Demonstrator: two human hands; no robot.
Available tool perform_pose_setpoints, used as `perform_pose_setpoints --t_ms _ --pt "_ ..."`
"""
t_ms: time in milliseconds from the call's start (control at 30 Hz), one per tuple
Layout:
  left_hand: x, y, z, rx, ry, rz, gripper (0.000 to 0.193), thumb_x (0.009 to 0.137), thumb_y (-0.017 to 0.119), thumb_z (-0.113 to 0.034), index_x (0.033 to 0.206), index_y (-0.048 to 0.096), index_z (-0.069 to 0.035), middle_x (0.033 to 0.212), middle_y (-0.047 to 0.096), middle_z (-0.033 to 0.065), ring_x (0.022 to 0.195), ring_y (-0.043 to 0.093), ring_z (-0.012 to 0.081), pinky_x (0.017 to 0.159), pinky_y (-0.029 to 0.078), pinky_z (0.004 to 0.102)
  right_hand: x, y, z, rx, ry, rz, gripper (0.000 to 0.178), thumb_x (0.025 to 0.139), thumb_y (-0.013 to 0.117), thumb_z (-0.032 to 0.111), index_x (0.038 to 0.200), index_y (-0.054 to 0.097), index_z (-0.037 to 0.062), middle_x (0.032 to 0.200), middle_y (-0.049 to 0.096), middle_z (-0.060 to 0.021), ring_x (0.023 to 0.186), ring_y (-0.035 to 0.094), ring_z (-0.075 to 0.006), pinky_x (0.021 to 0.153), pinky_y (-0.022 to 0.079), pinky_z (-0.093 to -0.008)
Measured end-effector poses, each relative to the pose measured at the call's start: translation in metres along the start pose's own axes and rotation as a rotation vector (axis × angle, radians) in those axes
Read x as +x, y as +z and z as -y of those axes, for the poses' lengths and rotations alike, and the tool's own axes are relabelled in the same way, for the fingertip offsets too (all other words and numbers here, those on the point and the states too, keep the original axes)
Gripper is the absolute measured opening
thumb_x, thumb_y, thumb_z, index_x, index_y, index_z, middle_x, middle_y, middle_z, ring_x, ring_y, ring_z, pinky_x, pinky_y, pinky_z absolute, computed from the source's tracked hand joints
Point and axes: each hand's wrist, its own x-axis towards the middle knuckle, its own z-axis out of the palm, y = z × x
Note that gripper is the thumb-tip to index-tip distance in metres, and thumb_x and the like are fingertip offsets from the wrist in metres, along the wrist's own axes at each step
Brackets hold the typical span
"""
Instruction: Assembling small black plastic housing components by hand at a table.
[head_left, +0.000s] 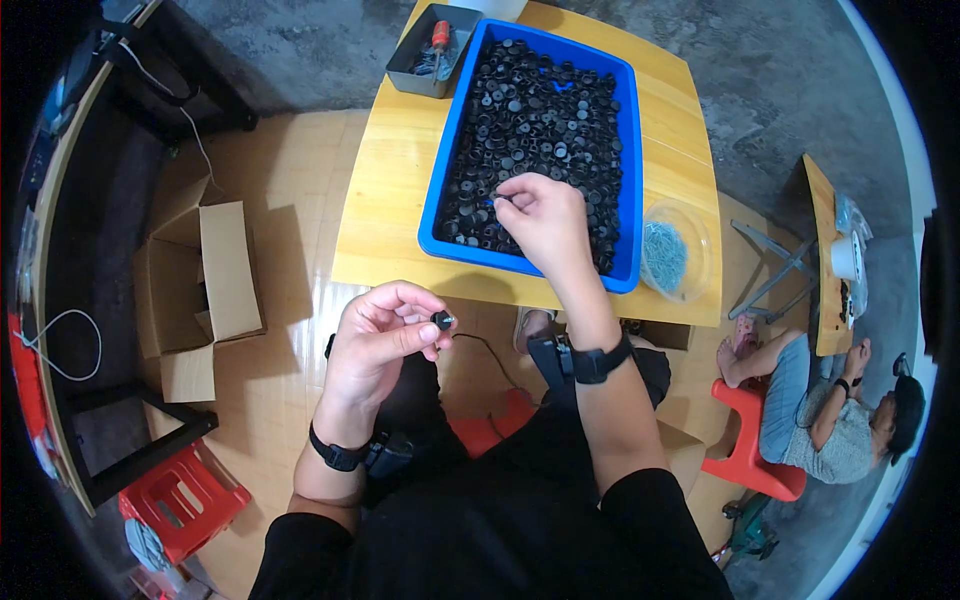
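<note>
My left hand [385,330] is raised in front of the table's near edge. Between its thumb and fingers it pinches a small round black plastic knob [442,320] with a pale metal bit showing at its middle. My right hand [548,218] hovers over the near part of a blue tray [430,222], thumb and forefinger pressed together. Something dark shows at those fingertips, too small to name. Heaped in the tray are many small black round plastic parts [530,125], some with the hollow side up.
Right of the tray, a clear round tub [690,283] holds thin pale-green pieces [663,255]. Behind it at left, a grey bin [405,75] contains a red-handled screwdriver [440,38]. An open cardboard box [232,270] stands on the floor. A person [835,430] sits at the right.
</note>
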Motion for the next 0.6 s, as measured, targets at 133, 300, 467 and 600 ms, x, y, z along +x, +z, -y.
perform_pose_setpoints --t_ms 133,300,467,600 --pt "-0.007 0.009 -0.003 -0.024 -0.003 0.023 0.021 0.075 0.067 -0.007 0.094 0.060 0.001 0.086 0.063 0.0169 0.071 0.063 0.0204 0.056 0.052 0.0247 -0.043 -0.037 0.022 0.601 0.079 0.178 0.009 0.075 0.064 0.003 0.084 0.064 0.0014 0.074 0.064 -0.0051 0.066 0.060 -0.0099 0.061 0.048 -0.0235" --pt "-0.019 0.033 -0.002 -0.044 -0.006 0.150 0.020 0.078 0.064 -0.001 0.097 0.062 0.002 0.095 0.063 0.0159 0.082 0.064 0.0195 0.065 0.052 0.0245 -0.108 -0.062 0.035 0.924 0.142 0.532 0.012 0.078 0.063 0.001 0.090 0.060 0.0012 0.081 0.061 0.0000 0.074 0.056 -0.0053 0.068 0.045 -0.0194" --pt "-0.037 0.054 0.012 0.058 -0.021 0.264 0.020 0.077 0.063 0.001 0.097 0.061 0.004 0.107 0.058 0.0199 0.088 0.062 0.0243 0.068 0.053 0.0271 -0.154 -0.072 0.029 0.967 0.102 0.423 0.012 0.078 0.062 0.002 0.090 0.059 0.0016 0.081 0.062 -0.0007 0.075 0.057 -0.0060 0.068 0.045 -0.0197" --pt "-0.059 0.069 0.024 0.127 -0.064 0.259 0.020 0.076 0.065 -0.004 0.094 0.061 0.004 0.109 0.055 0.0209 0.087 0.061 0.0270 0.068 0.055 0.0289 -0.183 -0.081 0.030 1.062 0.079 0.381 0.010 0.078 0.062 0.003 0.087 0.057 0.0022 0.079 0.061 -0.0014 0.073 0.057 -0.0058 0.065 0.044 -0.0191"
